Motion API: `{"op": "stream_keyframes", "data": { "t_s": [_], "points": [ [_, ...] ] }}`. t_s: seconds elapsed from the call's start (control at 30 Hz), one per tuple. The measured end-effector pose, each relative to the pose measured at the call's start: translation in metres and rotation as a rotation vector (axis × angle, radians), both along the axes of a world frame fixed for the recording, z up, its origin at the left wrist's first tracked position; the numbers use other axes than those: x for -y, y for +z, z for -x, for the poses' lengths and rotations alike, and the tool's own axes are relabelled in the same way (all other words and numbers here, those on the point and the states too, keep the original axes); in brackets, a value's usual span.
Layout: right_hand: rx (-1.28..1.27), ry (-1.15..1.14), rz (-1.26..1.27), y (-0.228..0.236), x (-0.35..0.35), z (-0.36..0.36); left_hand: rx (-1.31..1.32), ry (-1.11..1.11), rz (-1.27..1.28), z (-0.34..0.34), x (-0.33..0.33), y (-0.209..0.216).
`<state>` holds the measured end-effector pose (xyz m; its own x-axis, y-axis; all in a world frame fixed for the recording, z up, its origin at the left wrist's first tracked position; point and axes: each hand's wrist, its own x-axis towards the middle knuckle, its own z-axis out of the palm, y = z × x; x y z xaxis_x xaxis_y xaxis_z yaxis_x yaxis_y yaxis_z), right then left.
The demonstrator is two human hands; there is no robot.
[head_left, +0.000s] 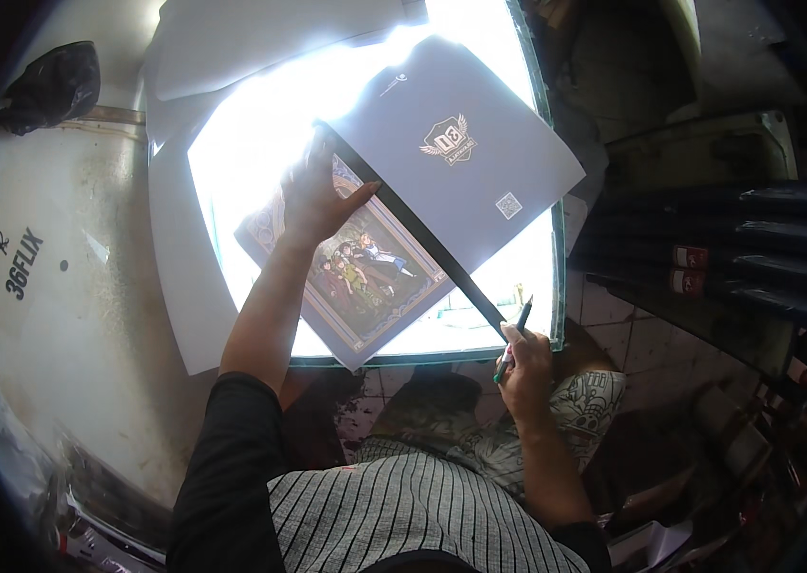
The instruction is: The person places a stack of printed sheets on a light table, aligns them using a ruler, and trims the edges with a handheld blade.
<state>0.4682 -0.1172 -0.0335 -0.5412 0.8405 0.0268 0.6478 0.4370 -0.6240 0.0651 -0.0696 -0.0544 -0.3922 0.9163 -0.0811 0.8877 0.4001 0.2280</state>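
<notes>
My left hand (322,196) lies with fingers and thumb spread on a printed sheet (375,320), pressing near the upper end of a long dark straight strip like a ruler (432,250). The sheet carries a framed picture of several cartoon figures. The strip runs slantwise down to my right hand (527,368), which is closed round a slim pencil-like tool (524,313) with a green end, its tip pointing up. This hand is at the strip's lower end; whether its fingers grip the strip I cannot tell. A larger blue-grey printed sheet (480,210) with a winged emblem extends beyond the strip.
Underneath is a brightly lit glass-topped light table (542,306). White paper sheets (222,48) lie along its far and left sides. A white panel (69,239) stands at the left, with a black plastic bag (55,86) on it. Dark blue wrapped rolls (756,244) are at the right.
</notes>
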Motion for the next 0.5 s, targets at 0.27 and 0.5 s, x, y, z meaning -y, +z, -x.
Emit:
{"op": "stream_keyframes", "data": {
  "t_s": [0.27, 0.5],
  "points": [
    [0.119, 0.013, 0.021, -0.008, 0.01, -0.005, -0.015, -0.033, -0.076, 0.003, 0.003, -0.008],
    [0.167, 0.041, -0.047, 0.0, 0.011, 0.001, -0.11, -0.018, -0.031, 0.005, 0.009, -0.011]
  ]
}}
